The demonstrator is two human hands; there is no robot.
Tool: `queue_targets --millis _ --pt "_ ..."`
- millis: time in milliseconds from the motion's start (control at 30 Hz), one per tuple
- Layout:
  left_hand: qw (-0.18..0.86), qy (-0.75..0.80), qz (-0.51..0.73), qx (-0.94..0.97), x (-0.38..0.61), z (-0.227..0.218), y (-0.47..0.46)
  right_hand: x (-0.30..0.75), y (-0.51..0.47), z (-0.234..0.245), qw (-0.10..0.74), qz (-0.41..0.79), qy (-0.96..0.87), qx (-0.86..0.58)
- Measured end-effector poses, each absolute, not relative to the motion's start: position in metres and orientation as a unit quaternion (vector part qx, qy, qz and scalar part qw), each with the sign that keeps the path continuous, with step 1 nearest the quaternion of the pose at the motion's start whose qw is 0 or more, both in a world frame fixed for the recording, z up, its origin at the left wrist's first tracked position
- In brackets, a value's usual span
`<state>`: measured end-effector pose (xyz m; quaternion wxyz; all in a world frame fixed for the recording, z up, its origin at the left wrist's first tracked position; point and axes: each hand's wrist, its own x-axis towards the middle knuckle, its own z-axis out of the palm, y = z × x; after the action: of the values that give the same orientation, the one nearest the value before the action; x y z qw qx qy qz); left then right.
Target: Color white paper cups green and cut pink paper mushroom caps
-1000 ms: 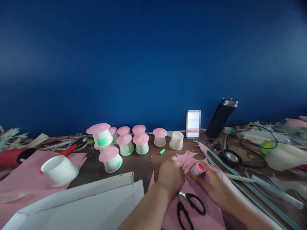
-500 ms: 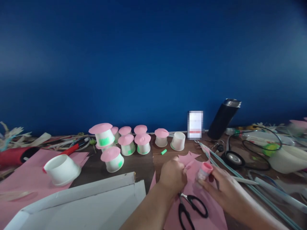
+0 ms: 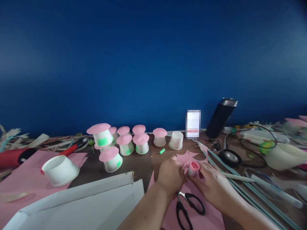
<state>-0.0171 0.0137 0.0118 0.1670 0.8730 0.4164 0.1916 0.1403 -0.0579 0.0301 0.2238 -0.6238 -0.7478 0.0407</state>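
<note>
My right hand grips a short glue stick with a pink end pointing up. The glue stick's lower end is close against my left hand, which is closed on a small piece of pink paper, partly hidden by the fingers. Underneath both hands lies a larger pink paper sheet with jagged cut edges at its far side. Black-handled scissors rest on that sheet below my hands, their blades mostly covered by my left hand.
White paper cups with pink paper tops stand in a group at the back left. A bare white cup and green piece lie beyond my hands. A white box lid, black flask, cables and a tipped cup surround.
My right hand has moved left with the glue stick, bringing it from beside my left hand to right against it. My left hand stays closed in nearly the same place.
</note>
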Motion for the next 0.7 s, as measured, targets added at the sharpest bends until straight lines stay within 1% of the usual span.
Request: queue_targets --millis 100,167,300,367,433,600,700 --pt "0.166 0.417 0.191 0.873 -0.017 0.013 0.014 0.147 -0.062 0.029 0.201 0.03 -0.746 -0.635" --pt "0.166 0.416 0.19 0.873 -0.017 0.013 0.014 0.154 -0.064 0.026 0.204 0.023 -0.731 -0.65" --pt "0.17 0.419 0.186 0.873 -0.018 0.015 0.014 0.164 -0.06 0.021 0.274 0.019 -0.7 -0.659" --pt "0.171 0.427 0.183 0.869 -0.018 0.016 0.013 0.164 -0.055 0.019 0.295 0.014 -0.698 -0.652" --pt "0.173 0.434 0.18 0.866 -0.018 0.017 0.013 0.161 -0.05 0.018 0.287 0.003 -0.707 -0.646" --pt "0.183 0.44 0.173 0.862 -0.016 0.018 0.012 0.152 -0.043 0.021 0.223 0.0 -0.729 -0.647" --pt "0.187 0.44 0.17 0.862 -0.016 0.019 0.011 0.151 -0.046 0.024 0.212 -0.002 -0.729 -0.651"
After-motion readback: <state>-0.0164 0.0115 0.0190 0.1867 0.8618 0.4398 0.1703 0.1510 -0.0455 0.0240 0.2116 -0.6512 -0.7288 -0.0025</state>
